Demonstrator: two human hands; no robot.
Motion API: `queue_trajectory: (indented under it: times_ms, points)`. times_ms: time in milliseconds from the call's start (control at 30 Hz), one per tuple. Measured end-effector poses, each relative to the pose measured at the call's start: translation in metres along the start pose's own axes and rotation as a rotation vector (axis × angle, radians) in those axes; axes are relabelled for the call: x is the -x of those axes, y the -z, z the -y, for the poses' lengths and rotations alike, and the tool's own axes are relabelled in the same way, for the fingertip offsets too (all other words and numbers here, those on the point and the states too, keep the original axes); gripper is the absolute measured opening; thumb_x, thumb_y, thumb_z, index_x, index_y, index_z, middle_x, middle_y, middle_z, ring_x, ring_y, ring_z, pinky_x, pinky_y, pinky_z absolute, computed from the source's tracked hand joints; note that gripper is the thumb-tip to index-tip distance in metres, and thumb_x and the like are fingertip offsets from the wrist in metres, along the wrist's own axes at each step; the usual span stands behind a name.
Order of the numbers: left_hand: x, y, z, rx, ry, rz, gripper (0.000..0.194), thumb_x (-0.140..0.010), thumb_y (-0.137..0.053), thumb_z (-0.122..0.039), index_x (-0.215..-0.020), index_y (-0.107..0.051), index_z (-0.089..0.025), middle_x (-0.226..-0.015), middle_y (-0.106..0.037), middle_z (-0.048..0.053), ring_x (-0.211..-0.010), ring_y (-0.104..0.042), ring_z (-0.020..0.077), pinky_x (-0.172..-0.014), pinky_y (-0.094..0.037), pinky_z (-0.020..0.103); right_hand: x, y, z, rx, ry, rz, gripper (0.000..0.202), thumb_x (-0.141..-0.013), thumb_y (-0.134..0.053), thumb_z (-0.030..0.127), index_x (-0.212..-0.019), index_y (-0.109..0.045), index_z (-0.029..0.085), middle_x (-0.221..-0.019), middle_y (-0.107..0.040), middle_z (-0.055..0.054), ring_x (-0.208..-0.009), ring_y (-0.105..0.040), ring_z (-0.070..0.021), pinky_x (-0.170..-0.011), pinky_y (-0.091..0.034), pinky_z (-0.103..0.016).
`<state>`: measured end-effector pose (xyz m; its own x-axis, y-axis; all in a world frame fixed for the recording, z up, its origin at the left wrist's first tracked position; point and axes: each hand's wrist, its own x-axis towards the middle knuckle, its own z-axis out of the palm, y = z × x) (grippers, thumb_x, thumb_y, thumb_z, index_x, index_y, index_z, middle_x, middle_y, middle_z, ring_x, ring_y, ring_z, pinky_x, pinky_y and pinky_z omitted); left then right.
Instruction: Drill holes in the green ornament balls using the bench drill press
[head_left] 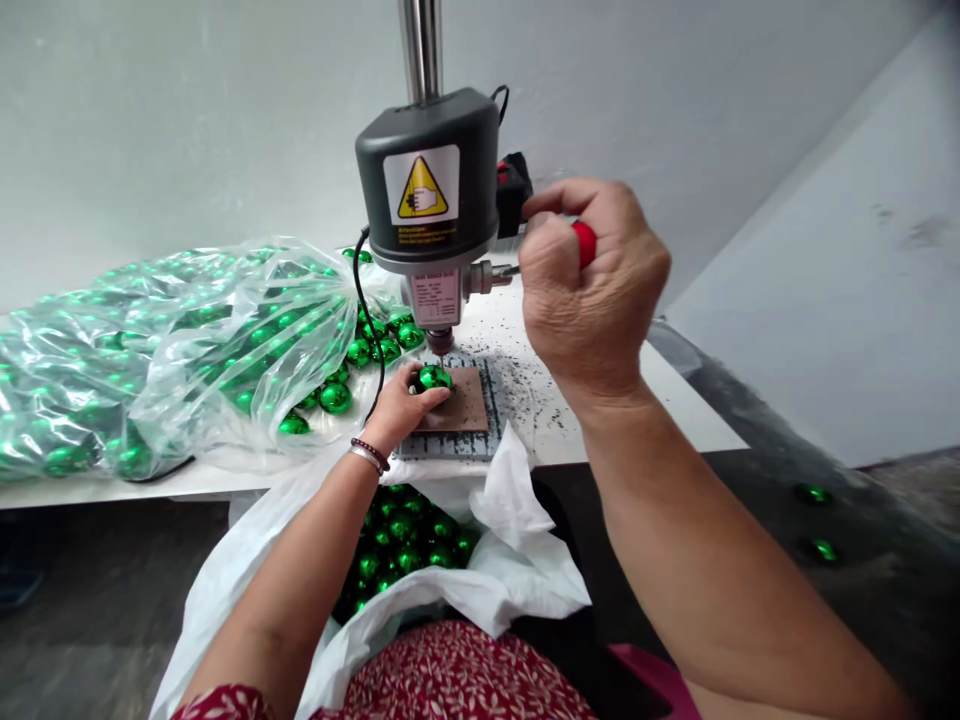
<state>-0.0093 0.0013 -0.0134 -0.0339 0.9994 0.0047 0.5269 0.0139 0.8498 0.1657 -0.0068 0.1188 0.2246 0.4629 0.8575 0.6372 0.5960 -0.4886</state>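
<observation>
A small drill press (427,180) with a dark grey head and a warning label stands before me on the table. My left hand (405,405) grips a shiny green ball ornament (433,378) on a brown board (474,402), right under the thin drill bit (442,362). Bit and ball meet or nearly meet; I cannot tell whether the bit is inside. My right hand (596,280) is wrapped around the red knob of the feed lever (585,243) at the right of the drill head.
A clear plastic bag (202,345) of green balls covers the table's left, with loose balls (335,397) beside it. Dark shavings (529,385) litter the white tabletop. On my lap lies an open white sack (517,580) of balls. Two balls (823,550) rest on the floor at right.
</observation>
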Motion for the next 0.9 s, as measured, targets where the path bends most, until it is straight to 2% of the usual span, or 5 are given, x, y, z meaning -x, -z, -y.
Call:
queue_trajectory:
  times_ms: [133,367,600,700,900]
  points:
    - [0.005,0.0,-0.002,-0.159,-0.034,0.025,0.064,-0.07,-0.074,-0.034,-0.129,-0.055,-0.018,-0.116,-0.068,0.009,-0.102,-0.064,0.0239,-0.092,-0.049,0.037,0.002,0.001,-0.001,0.015,0.021,-0.016,0.024,-0.093,-0.042,0.032,-0.096,-0.061,0.018,-0.088,-0.064,0.0,-0.079,-0.059,-0.0075,-0.077,-0.049,-0.024]
    - [0.009,-0.006,0.005,-0.348,-0.253,0.016,0.063,-0.072,-0.073,-0.025,-0.132,-0.055,-0.018,-0.138,-0.057,0.011,-0.125,-0.053,0.0286,-0.109,-0.038,0.041,0.006,0.002,-0.003,-0.029,0.014,0.053,0.029,-0.096,-0.036,0.037,-0.101,-0.057,0.017,-0.093,-0.062,-0.001,-0.086,-0.06,-0.0076,-0.084,-0.049,-0.026]
    - [0.015,-0.007,0.0,-0.092,-0.164,0.07,0.057,-0.077,-0.069,-0.039,-0.129,-0.057,-0.019,-0.118,-0.067,0.008,-0.109,-0.061,0.0249,-0.099,-0.044,0.037,0.004,0.003,0.006,-0.015,-0.072,0.02,0.023,-0.09,-0.042,0.028,-0.095,-0.061,0.017,-0.086,-0.063,-0.001,-0.075,-0.058,-0.0077,-0.076,-0.048,-0.023]
    - [0.016,-0.01,0.0,-0.062,-0.126,0.042,0.057,-0.073,-0.072,-0.036,-0.127,-0.059,-0.021,-0.109,-0.069,0.005,-0.1,-0.063,0.0231,-0.094,-0.046,0.035,0.004,0.004,0.008,-0.033,-0.065,-0.015,0.022,-0.087,-0.044,0.027,-0.091,-0.064,0.016,-0.086,-0.065,-0.002,-0.072,-0.056,-0.0074,-0.072,-0.047,-0.023]
    - [0.011,-0.016,0.01,-0.065,-0.172,0.039,0.054,-0.071,-0.074,-0.039,-0.121,-0.063,-0.023,-0.097,-0.07,0.003,-0.09,-0.062,0.0222,-0.081,-0.048,0.031,0.006,0.005,0.008,-0.022,-0.074,-0.015,0.02,-0.087,-0.048,0.026,-0.091,-0.065,0.018,-0.086,-0.065,-0.002,-0.068,-0.055,-0.0078,-0.07,-0.047,-0.024]
